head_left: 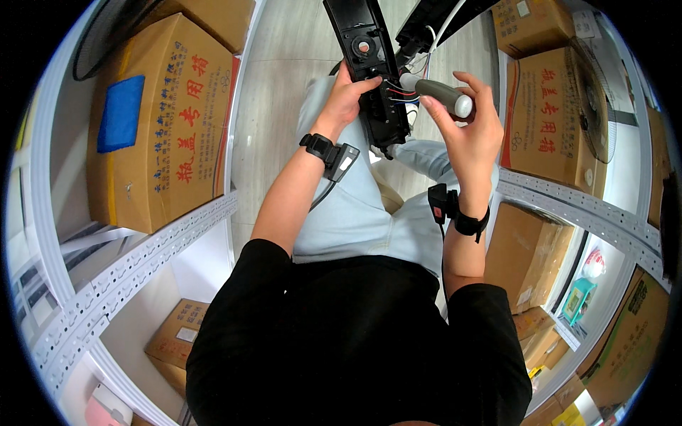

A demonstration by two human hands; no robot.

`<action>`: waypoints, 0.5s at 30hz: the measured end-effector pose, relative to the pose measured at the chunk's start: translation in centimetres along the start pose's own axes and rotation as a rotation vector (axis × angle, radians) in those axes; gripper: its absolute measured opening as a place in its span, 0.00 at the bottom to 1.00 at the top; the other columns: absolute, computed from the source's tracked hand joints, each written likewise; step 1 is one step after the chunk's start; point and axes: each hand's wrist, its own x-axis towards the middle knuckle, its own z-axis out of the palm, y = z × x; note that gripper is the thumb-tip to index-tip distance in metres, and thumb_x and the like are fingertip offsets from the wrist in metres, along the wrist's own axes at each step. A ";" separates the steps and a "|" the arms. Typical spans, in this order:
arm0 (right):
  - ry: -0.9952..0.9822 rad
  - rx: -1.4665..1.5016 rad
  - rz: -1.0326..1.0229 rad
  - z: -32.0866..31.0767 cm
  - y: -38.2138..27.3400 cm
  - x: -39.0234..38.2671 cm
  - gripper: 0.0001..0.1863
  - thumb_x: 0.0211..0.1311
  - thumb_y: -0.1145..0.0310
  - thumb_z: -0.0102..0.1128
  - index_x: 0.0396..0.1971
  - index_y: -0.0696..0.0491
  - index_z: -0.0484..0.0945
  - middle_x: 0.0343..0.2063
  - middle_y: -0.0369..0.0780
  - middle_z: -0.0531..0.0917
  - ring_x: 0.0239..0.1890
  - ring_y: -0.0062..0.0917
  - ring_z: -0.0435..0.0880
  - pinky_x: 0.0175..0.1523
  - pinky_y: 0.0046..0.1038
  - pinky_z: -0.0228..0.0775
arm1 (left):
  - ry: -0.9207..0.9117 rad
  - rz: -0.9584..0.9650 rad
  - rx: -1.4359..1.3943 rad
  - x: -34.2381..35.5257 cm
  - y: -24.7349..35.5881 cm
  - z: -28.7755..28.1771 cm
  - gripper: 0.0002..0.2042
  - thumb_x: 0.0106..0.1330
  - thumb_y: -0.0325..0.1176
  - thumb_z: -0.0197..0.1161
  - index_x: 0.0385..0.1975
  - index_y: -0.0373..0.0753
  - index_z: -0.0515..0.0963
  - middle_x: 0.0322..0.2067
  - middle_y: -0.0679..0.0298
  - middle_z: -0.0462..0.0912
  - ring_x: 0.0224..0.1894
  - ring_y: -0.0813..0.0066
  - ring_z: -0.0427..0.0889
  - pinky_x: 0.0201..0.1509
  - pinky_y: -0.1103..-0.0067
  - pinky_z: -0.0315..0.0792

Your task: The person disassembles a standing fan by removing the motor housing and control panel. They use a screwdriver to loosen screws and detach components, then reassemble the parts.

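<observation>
The left hand's (pixel 342 105) grip is closed on the long edge of a black housing (pixel 371 79), thumb across its face, above the person's left leg (pixel 334 177); whether the leg carries any weight is hidden. The right hand's (pixel 474 131) grip is pinched on a gray-handled tool (pixel 442 96) beside it. The housing looks stiff, probably plastic and fairly light, its smooth face perhaps slippery; its rim seems the safest hold. The thin wires (pixel 402 92) look flexible and fragile, best left unpulled. The tool's thick handle should sit securely.
</observation>
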 end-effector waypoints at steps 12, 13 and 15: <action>0.018 -0.044 0.136 0.3 0.7 0.4 0.23 0.53 0.58 0.79 0.44 0.56 0.82 0.30 0.41 0.85 0.30 0.24 0.85 0.36 0.24 0.78 | -0.036 -0.021 0.037 -0.1 0.1 0.1 0.29 0.62 0.15 0.64 0.63 0.41 0.64 0.54 0.63 0.79 0.56 0.70 0.79 0.62 0.71 0.73; 0.032 -0.049 0.118 0.5 0.8 0.4 0.24 0.53 0.57 0.80 0.43 0.56 0.82 0.29 0.41 0.85 0.29 0.23 0.85 0.35 0.24 0.77 | -0.027 -0.027 0.038 -0.2 0.1 0.1 0.29 0.62 0.15 0.64 0.63 0.41 0.64 0.54 0.63 0.79 0.56 0.70 0.79 0.62 0.71 0.73; 0.046 -0.034 0.094 0.7 0.7 0.3 0.23 0.52 0.58 0.80 0.43 0.56 0.82 0.29 0.41 0.85 0.29 0.23 0.85 0.35 0.24 0.77 | -0.019 -0.034 0.038 -0.1 0.3 0.2 0.29 0.62 0.15 0.63 0.63 0.41 0.64 0.54 0.64 0.78 0.56 0.70 0.79 0.62 0.71 0.74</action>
